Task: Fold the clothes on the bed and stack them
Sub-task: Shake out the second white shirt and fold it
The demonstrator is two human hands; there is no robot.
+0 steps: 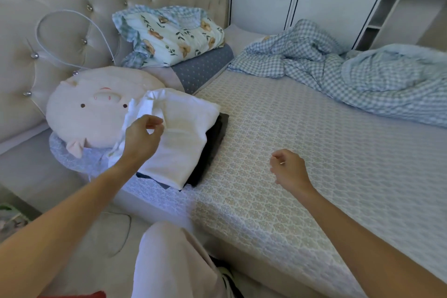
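A folded white garment [186, 133] lies on top of a stack at the bed's left side, over a folded black garment [215, 143] and a dark blue piece whose edge shows at the front. My left hand [142, 135] hovers over the white garment's left edge with fingers loosely curled, holding nothing. Over the patterned mattress, my right hand [289, 169] hangs with loosely curled fingers and holds no cloth; a thin light sliver shows at its fingertips.
A round pink pig cushion [92, 111] leans beside the stack. A floral quilt [169, 34] sits on a grey pillow at the headboard. A crumpled blue checked duvet [338, 70] lies along the far side. White cabinets stand behind the patterned mattress [290, 128]. My knee is below.
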